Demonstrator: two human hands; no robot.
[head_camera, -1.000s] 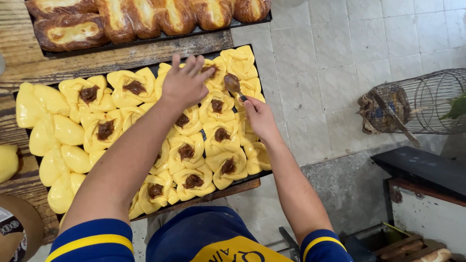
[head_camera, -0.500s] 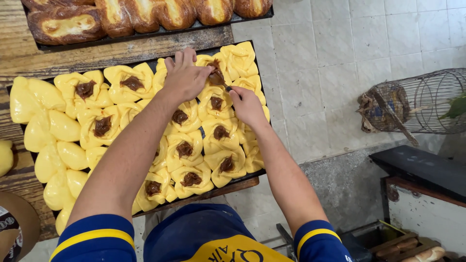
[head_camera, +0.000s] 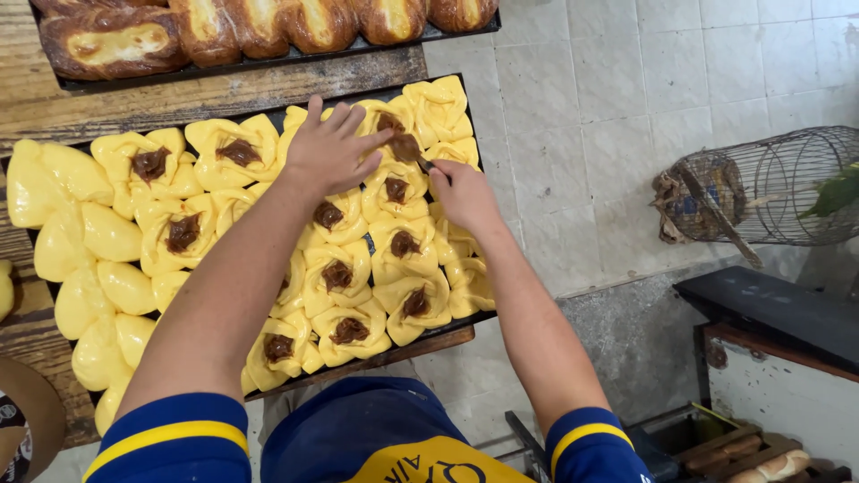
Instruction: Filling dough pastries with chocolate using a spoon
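Pale floor tiles (head_camera: 626,98) fill the right of the head view; a worn wooden bench (head_camera: 224,89) carries the work. Left hand (head_camera: 329,150): fingers spread and pressed flat on a yellow dough piece (head_camera: 394,121) at the far end of the black baking tray (head_camera: 452,324), empty, gripping nothing. Right hand (head_camera: 461,192): fingers closed round a thin utensil (head_camera: 426,165), handle mostly hidden in the fist; its tip sits at the brown filling (head_camera: 403,143) on that same piece. Change over the last second: both hands have moved up the tray from the middle rows to the far corner piece, and the left hand, earlier lying lower on the dough, now steadies the piece being filled. Judgement: filling is going on piece by piece along the right-hand columns, and this corner is among the last on that side. Outward from the hands: most of the folded pieces near them show a brown dab in the middle; the unfolded yellow dough pieces (head_camera: 67,241) along the left edge show none. Beyond the tray, a second tray of baked, browned loaves (head_camera: 259,27). Blue sleeves with yellow bands (head_camera: 170,434) at the bottom. A wire cage (head_camera: 769,183) lies on the floor to the right, beside a dark box (head_camera: 778,309).
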